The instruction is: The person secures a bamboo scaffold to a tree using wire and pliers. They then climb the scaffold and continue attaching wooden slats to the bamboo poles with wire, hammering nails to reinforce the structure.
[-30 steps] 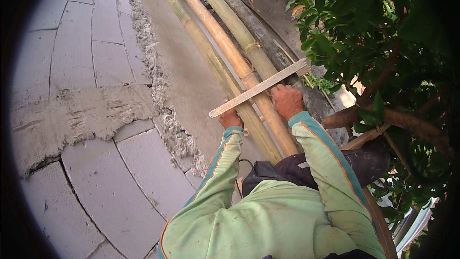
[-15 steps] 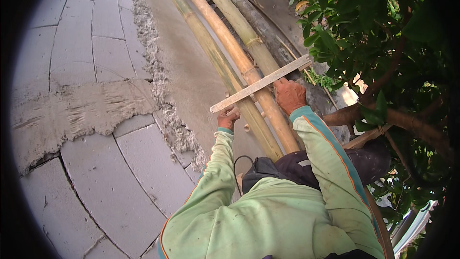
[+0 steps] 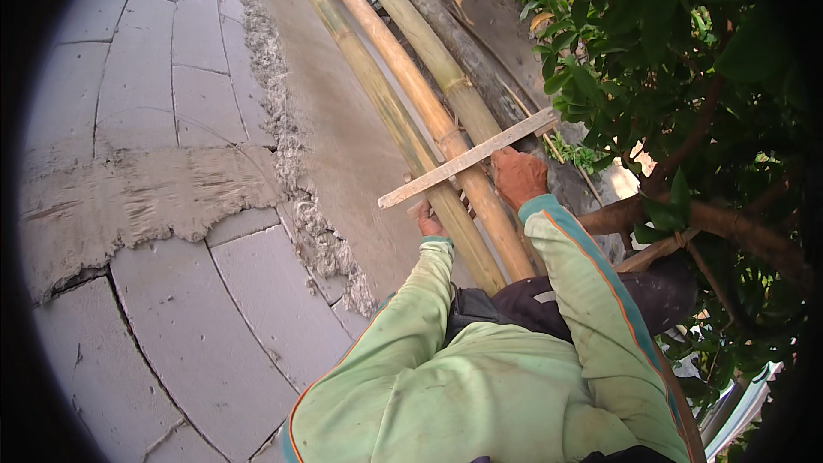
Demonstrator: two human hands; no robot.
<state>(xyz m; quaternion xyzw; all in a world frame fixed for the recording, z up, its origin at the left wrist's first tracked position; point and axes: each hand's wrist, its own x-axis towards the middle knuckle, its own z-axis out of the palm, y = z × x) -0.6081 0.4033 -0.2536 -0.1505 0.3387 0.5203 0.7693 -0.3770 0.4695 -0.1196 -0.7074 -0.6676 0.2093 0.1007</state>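
Note:
A flat, pale wooden batten [image 3: 467,159] lies slantwise across three long bamboo poles. My right hand [image 3: 520,177] is closed at the batten's near edge, toward its right end, beside the thickest bamboo pole [image 3: 411,30]. My left hand [image 3: 431,219] is below the batten, at the left side of the greenish bamboo pole [image 3: 369,69]. Its fingers reach in beneath that pole and are mostly hidden. Between the other two runs an orange-tan bamboo pole [image 3: 390,47]. Whether the left hand holds anything under the poles cannot be seen.
At left stands a wall of grey blocks [image 3: 171,309] with a rough mortar band [image 3: 146,197] across it. A smooth plastered strip [image 3: 334,129] runs beside the poles. On the right, leafy branches [image 3: 634,51] and a thick brown branch [image 3: 737,227] come close to my right arm.
My left hand has left the batten's left end and moved right and slightly down, under the greenish bamboo pole. My right hand stays at the batten, almost unmoved.

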